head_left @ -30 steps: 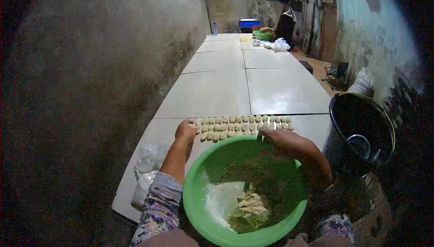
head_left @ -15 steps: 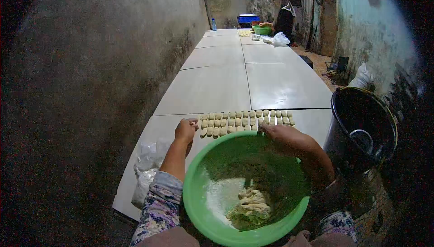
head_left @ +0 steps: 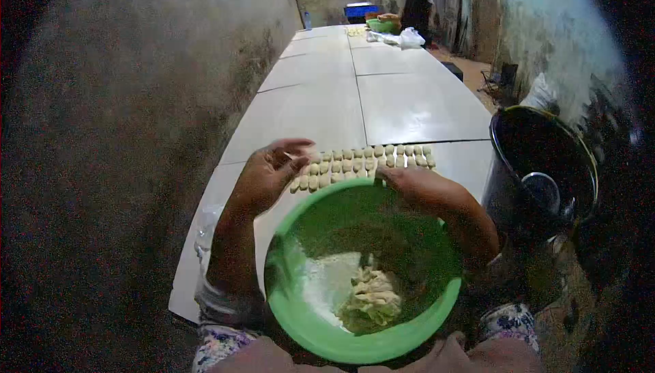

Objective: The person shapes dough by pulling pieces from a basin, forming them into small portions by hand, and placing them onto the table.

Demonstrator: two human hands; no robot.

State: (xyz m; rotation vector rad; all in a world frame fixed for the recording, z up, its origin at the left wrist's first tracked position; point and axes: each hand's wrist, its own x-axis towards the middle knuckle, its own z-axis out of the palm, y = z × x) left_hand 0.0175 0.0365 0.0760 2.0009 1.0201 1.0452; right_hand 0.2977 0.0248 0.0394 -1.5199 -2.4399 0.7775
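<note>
A wide green basin (head_left: 283, 318) leans toward me at the table's near end. Inside it lie a soft lump of pale dough (head_left: 374, 294) and a patch of white flour (head_left: 324, 284). Beyond its far rim, small oval dough pieces (head_left: 356, 165) stand in several close rows on the table. My left hand (head_left: 263, 178) is raised at the left end of these rows, thumb and fingers apart and slightly blurred. My right hand (head_left: 430, 192) reaches over the basin's far rim, fingers closed near the front row; what they hold, if anything, is hidden.
The long white-topped table (head_left: 300, 113) runs away along a grey wall. A tall dark bucket (head_left: 501, 168) stands at the right. Clear plastic bags (head_left: 207, 230) lie left of my arm. At the far end are another person (head_left: 415, 15), a green bowl (head_left: 383, 26) and a blue crate (head_left: 361, 11).
My left hand has lifted from the rows' left end, its fingers parting. My right hand stays by the front row. The whole view has shifted slightly.
</note>
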